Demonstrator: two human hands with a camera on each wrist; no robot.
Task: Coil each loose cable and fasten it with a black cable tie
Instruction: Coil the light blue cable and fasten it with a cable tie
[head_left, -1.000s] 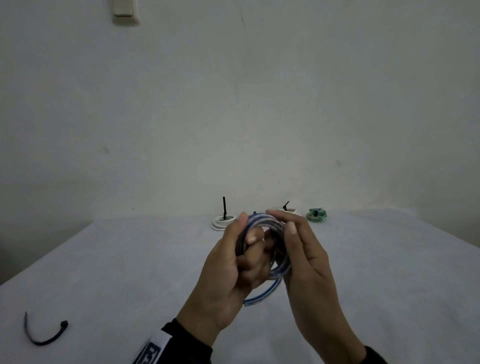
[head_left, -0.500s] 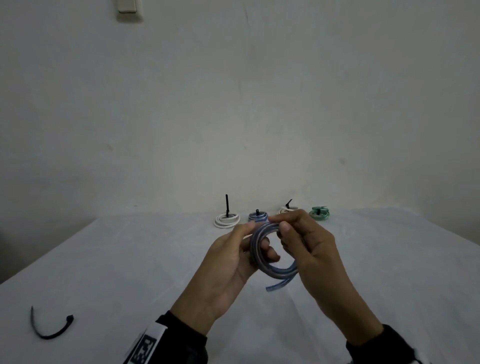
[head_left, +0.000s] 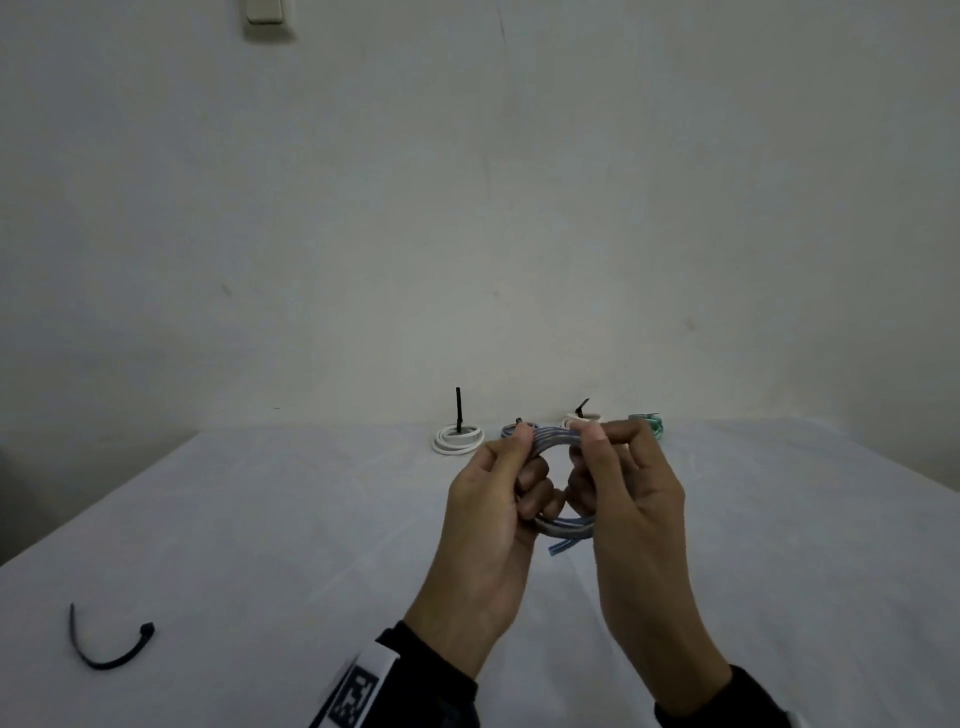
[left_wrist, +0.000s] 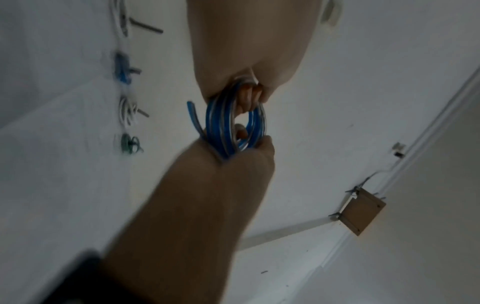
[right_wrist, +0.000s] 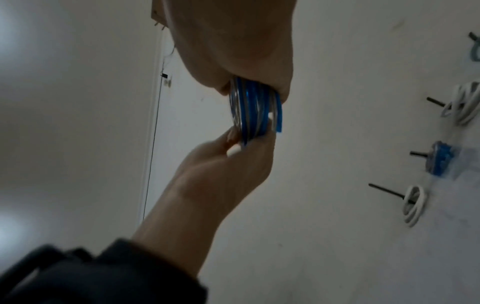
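loose tie: one curved black plastic cable tie (head_left: 106, 649) is lying on the white-covered desk (head_left: 260, 519) way off to the left, not used yet, pretty sure it's meant for the coil in hand

left hand: left hand (head_left: 493, 519) has its grip closed on the left side of the blue-and-clear striped cable coil (head_left: 563, 527), thumb on top, fingers curled through the ring

coil: held up over the middle of the desk between both hands, several loops stacked, one short cut end (head_left: 560, 546) poking out at the bottom, no tie on it

right hand: right hand (head_left: 631, 499) pinches the right side of the same coil, thumb and fingers wrapped round the loops

done pile: along the far edge of the desk sit four finished bundles, left to right a white coil with a tall black tie tail (head_left: 458, 439), a small blue one (head_left: 514, 429), another white one (head_left: 582, 417), and a green one (head_left: 649, 423) partly behind the right hand

progress: I'd say four done, this fifth one is coiled but not fastened. Left to do: grab that tie and cinch it
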